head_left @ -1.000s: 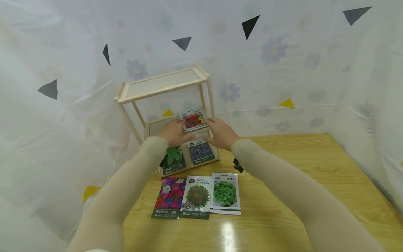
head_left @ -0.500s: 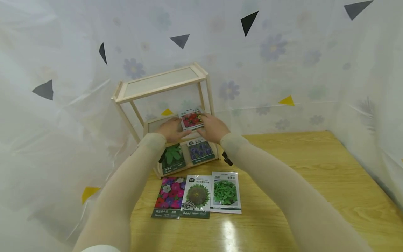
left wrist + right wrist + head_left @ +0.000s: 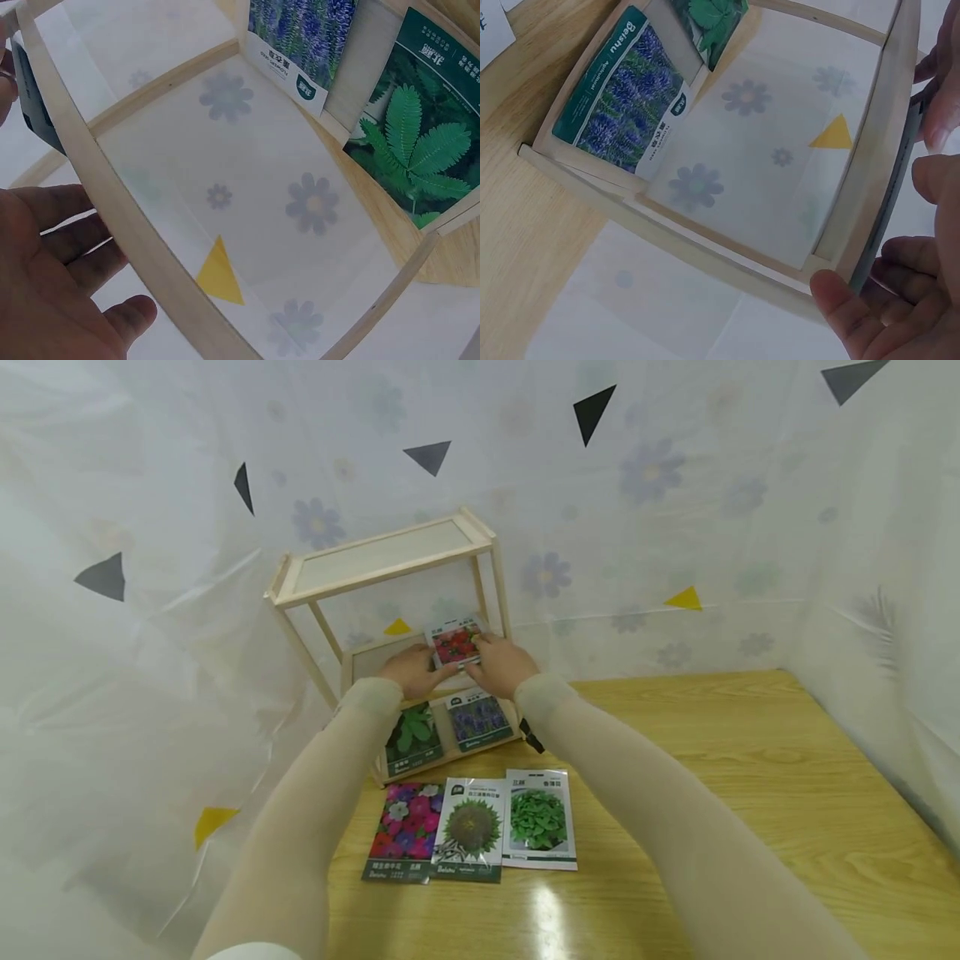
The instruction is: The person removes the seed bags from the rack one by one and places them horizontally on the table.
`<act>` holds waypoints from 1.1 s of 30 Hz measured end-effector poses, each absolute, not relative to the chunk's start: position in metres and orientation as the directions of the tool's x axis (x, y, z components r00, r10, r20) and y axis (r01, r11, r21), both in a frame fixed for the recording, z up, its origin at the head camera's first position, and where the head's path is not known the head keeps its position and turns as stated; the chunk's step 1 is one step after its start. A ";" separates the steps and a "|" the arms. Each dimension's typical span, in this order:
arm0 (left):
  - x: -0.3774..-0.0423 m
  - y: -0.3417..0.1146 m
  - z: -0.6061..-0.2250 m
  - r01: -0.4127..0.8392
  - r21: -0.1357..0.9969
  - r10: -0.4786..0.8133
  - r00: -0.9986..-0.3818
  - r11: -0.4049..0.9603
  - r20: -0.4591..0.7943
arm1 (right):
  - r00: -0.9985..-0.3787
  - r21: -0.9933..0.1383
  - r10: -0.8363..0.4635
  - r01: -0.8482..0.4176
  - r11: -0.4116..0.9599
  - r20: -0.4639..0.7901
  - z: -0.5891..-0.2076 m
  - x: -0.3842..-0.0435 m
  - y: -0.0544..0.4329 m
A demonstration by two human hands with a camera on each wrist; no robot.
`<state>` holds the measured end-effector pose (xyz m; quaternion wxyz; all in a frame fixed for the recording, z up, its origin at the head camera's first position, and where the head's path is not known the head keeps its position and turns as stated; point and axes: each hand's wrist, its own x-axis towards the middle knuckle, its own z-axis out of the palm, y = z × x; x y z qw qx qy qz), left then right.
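Note:
A seed packet with red flowers (image 3: 456, 646) lies on the right part of the middle shelf of a small wooden rack (image 3: 382, 560). My left hand (image 3: 412, 670) is at its left edge; the left wrist view shows the fingers (image 3: 67, 244) loosely extended beyond the shelf bar. On the right, my right hand (image 3: 506, 667) rests its fingers over the packet's edge, thumb toward the front. The right wrist view shows these fingers (image 3: 907, 255) relaxed beside the packet's dark edge. Both thumbs point toward each other along the shelf front.
On the lower shelf lie a green-leaf packet (image 3: 414, 739) and a purple-flower packet (image 3: 480, 720). A petunia packet (image 3: 405, 831), a sunflower packet (image 3: 468, 828) and a leafy-green packet (image 3: 538, 818) line up on the wooden table (image 3: 712, 777). A patterned sheet (image 3: 675, 527) hangs behind.
The red-flower packet has shifted slightly left on the middle shelf. My right hand has moved left with it, its fingers now farther over the packet; the left hand stays at the left edge.

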<state>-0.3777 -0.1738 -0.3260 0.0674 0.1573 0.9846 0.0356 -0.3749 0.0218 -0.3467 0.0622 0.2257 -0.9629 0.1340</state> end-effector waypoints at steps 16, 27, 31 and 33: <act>-0.377 -0.170 -0.335 0.299 0.071 0.304 -0.949 0.952 -0.083 | -0.871 -0.070 -0.447 -0.468 0.881 0.202 -0.360 -0.374 0.020; -0.381 -0.170 -0.336 0.328 0.101 0.335 -0.940 0.939 -0.061 | -0.846 -0.020 -0.461 -0.483 0.875 0.267 -0.365 -0.372 0.024; -0.380 -0.171 -0.337 0.329 0.091 0.335 -0.940 0.940 -0.061 | -0.848 -0.037 -0.451 -0.479 0.877 0.279 -0.364 -0.369 0.024; -0.379 -0.171 -0.338 0.332 0.074 0.336 -0.940 0.940 -0.058 | -0.850 -0.044 -0.448 -0.478 0.878 0.278 -0.364 -0.368 0.024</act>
